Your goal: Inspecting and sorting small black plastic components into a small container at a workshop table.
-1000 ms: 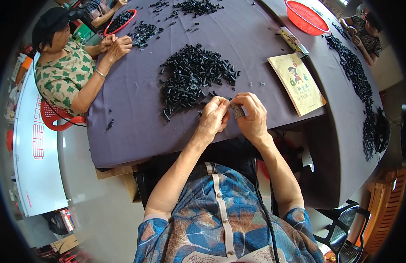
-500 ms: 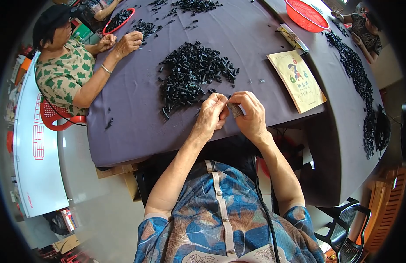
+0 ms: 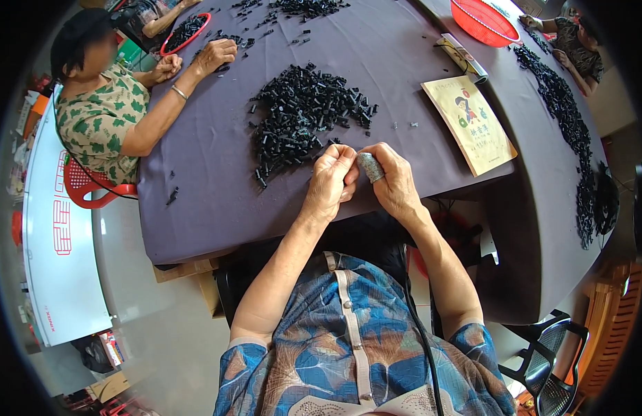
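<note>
My left hand (image 3: 329,183) is closed, thumb pressed to the curled fingers, just in front of the heap of small black cylindrical parts (image 3: 300,114). Right beside it my right hand (image 3: 392,180) is closed too, its fingertips almost meeting the left ones. A grey wrap (image 3: 371,168) covers the right thumb. Whatever the fingers pinch is hidden or too small to name. Both hands are held over the near edge of the grey tablecloth (image 3: 217,180).
A yellow booklet (image 3: 469,125) lies to the right, with a long printed box (image 3: 462,57) behind it. A red basket (image 3: 484,24) stands at the far right. More black parts (image 3: 560,121) line the right table. A co-worker's hand (image 3: 215,55) reaches over parts at the left.
My right hand has turned a little, so the wrapped thumb shows more fully. My left hand stays nearly in place. The co-worker's hand at the left has shifted slightly right and away.
</note>
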The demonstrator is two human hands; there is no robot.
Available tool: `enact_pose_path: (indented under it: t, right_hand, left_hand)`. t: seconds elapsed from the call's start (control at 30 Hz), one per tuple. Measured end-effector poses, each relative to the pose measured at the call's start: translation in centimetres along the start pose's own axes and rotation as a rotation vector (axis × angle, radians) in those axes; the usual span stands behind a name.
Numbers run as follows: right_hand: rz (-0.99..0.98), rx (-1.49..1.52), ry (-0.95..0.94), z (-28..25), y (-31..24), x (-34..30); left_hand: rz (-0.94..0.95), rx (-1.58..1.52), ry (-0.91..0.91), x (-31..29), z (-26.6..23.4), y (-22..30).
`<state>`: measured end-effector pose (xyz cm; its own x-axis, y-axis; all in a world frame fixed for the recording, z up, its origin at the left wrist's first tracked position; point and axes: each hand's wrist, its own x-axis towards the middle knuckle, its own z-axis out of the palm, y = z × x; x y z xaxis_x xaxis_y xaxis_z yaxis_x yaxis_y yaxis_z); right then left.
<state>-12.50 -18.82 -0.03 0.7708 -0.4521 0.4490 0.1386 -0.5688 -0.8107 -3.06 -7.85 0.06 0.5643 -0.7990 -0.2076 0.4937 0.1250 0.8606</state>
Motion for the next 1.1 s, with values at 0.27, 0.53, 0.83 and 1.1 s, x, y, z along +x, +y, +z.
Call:
enact_pose_path:
  t: [0.27, 0.53, 0.83, 1.1]
  right_hand:
    - [0.118, 0.066, -0.002, 0.3, 0.0, 0.0]
    - [0.125, 0.121, -0.088, -0.1, 0.2, 0.2]
    - [0.065, 0.104, -0.036, 0.2, 0.0, 0.2]
    - [-0.167, -0.03, 0.04, 0.1, -0.4, 0.6]
  left_hand:
    - [-0.012, 0.021, 0.017, -0.2, 0.0, 0.4]
    - [-0.031, 0.13, 0.077, -0.2, 0.3, 0.5]
    - [-0.026, 0.133, 0.068, -0.3, 0.4, 0.8]
    - [-0.037, 0.096, -0.005, -0.3, -0.1, 1.0]
